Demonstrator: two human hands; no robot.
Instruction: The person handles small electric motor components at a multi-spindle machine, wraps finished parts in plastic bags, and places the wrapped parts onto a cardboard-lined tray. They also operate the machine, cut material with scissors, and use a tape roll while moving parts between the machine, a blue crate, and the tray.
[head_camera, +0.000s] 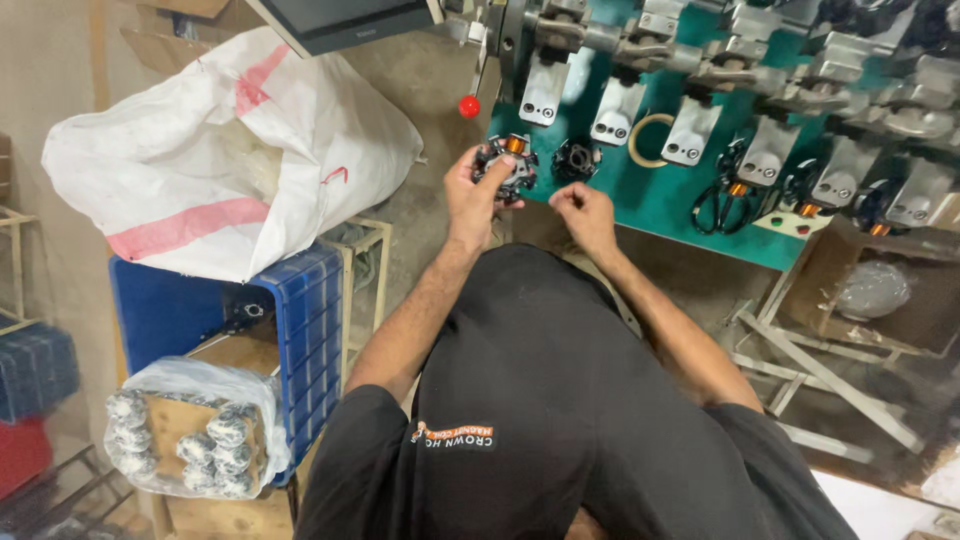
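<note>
Your left hand (472, 195) is raised at the edge of the green bench (660, 200), fingers curled tight round a dark stator (506, 163) w/ copper coils. Your right hand (584, 212) is just beside it, fingers pinched nearly closed; can't tell if they hold anything. A 2nd dark core (577, 159) lies on the bench behind, scissors (728, 205) further right.
</note>
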